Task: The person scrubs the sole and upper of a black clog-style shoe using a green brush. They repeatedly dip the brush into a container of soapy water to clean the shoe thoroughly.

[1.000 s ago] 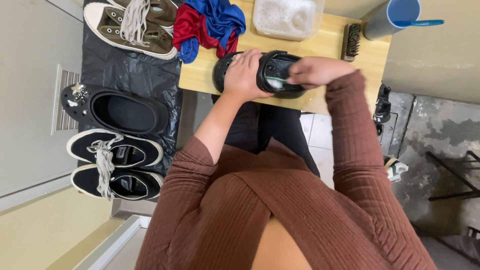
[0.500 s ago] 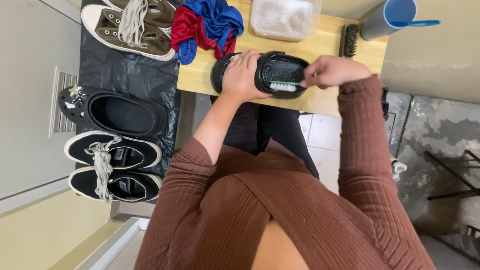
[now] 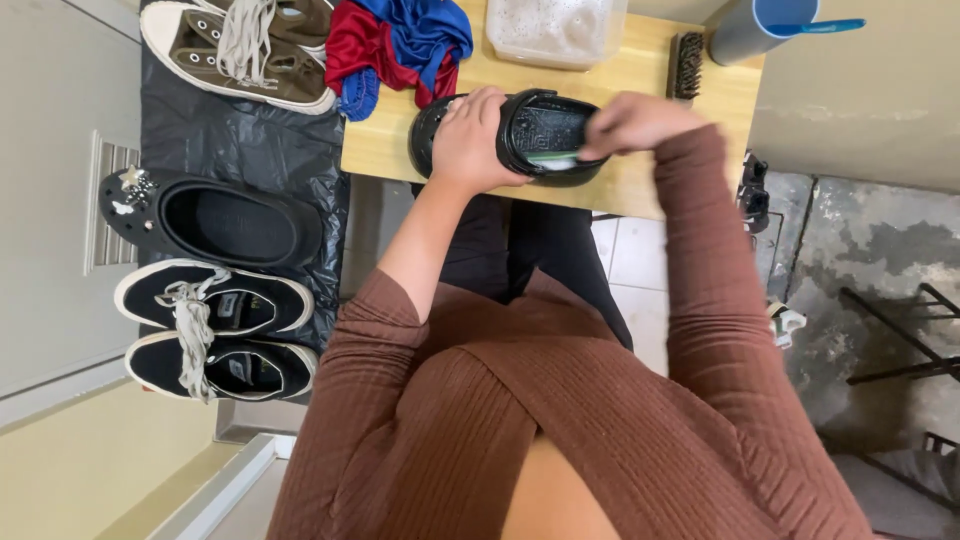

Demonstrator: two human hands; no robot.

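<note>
- The black clog point(image 3: 535, 135) lies on its side on the wooden tabletop point(image 3: 640, 185), with the sole turned up toward the camera. Its long axis runs left to right, about parallel to the near edge of the tabletop.
- The left hand point(image 3: 478, 140) is closed over the left end of the clog and holds it steady; the fingers wrap over the top of the shoe.
- The right hand point(image 3: 630, 122) is at the right end of the sole. It is closed on something small and pale that lies against the sole; I think it is a small brush or a cloth, but it is too much hidden to tell.
- So the clog lies between the two hands: the left one clamps it, and the right one touches it from the other side, along the long axis.
- Behind the clog on the tabletop are a red and blue cloth point(image 3: 400, 40), a clear plastic box point(image 3: 555, 30) and a dark scrubbing brush point(image 3: 687, 65). A blue cup point(image 3: 760, 25) stands at the far right corner.
- On the left, on a black plastic sheet point(image 3: 240, 150), are another black clog point(image 3: 215, 220), a pair of black sneakers point(image 3: 215, 335) and brown sneakers point(image 3: 240, 45), all well apart from the hands.
</note>
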